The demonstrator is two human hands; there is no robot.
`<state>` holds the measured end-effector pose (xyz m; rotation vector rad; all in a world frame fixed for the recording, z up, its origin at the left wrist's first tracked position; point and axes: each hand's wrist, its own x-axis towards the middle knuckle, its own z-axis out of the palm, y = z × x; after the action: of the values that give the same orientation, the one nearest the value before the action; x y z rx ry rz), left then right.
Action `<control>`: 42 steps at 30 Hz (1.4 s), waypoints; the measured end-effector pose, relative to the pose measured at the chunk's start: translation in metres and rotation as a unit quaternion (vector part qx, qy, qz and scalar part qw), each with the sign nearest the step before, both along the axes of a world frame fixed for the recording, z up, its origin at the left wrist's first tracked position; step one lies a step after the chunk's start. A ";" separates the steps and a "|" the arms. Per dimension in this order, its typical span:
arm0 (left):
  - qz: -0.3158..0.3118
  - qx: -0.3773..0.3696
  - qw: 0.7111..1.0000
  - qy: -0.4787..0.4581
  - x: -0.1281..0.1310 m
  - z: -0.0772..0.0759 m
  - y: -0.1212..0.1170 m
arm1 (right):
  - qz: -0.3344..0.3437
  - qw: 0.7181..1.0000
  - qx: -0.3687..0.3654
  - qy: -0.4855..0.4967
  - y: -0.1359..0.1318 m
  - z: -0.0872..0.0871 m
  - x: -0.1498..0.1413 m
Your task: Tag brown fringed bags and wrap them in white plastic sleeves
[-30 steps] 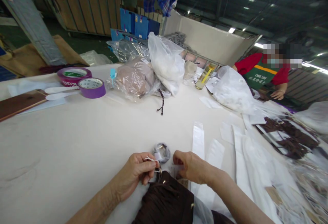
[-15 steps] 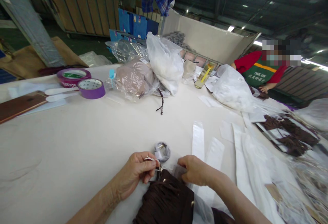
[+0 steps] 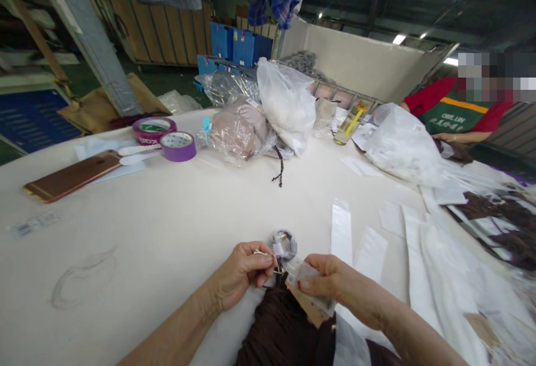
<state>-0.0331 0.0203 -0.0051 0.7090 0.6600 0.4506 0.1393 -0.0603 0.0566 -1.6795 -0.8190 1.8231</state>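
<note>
My left hand [image 3: 247, 274] is closed in a pinch on a thin white string [image 3: 261, 253] at the top of a dark brown gathered cloth item [image 3: 288, 327]. In my right hand [image 3: 339, 285], a tag [image 3: 312, 309] with a brown card and a whitish, see-through layer is gripped between thumb and fingers, close over the brown cloth. Just beyond both hands lies a small grey wrapped ring [image 3: 285, 245]. Translucent plastic [image 3: 349, 343] lies along the right side of the cloth, whose lower part runs out of view.
Purple tape rolls [image 3: 178, 147], white plastic spoons [image 3: 140, 157] and a phone [image 3: 73, 176] lie at the left. Plastic-wrapped goods [image 3: 240, 131] and a bottle [image 3: 350, 123] stand at the back. White strips [image 3: 342, 232] lie right; a co-worker [image 3: 456, 112] is beyond.
My right hand has come up from beside the cloth, and the tag now shows in its grip near my left hand. My left hand keeps its pinch. The view has swung left.
</note>
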 end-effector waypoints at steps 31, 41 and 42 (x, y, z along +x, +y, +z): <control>0.032 -0.046 0.996 -0.069 -0.027 0.004 -0.028 | -0.161 0.986 0.020 0.037 -0.032 -0.020 -0.056; 0.071 -0.059 0.993 -0.067 -0.023 0.010 -0.046 | -0.212 0.972 0.026 0.104 -0.035 -0.021 -0.068; 0.069 -0.054 0.994 -0.062 -0.024 0.010 -0.047 | -0.210 0.971 0.021 0.113 -0.036 -0.020 -0.066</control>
<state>-0.0572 -0.0262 0.0054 0.5304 0.6129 0.5771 0.0730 -0.0964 0.0366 -1.4490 -0.3669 1.6437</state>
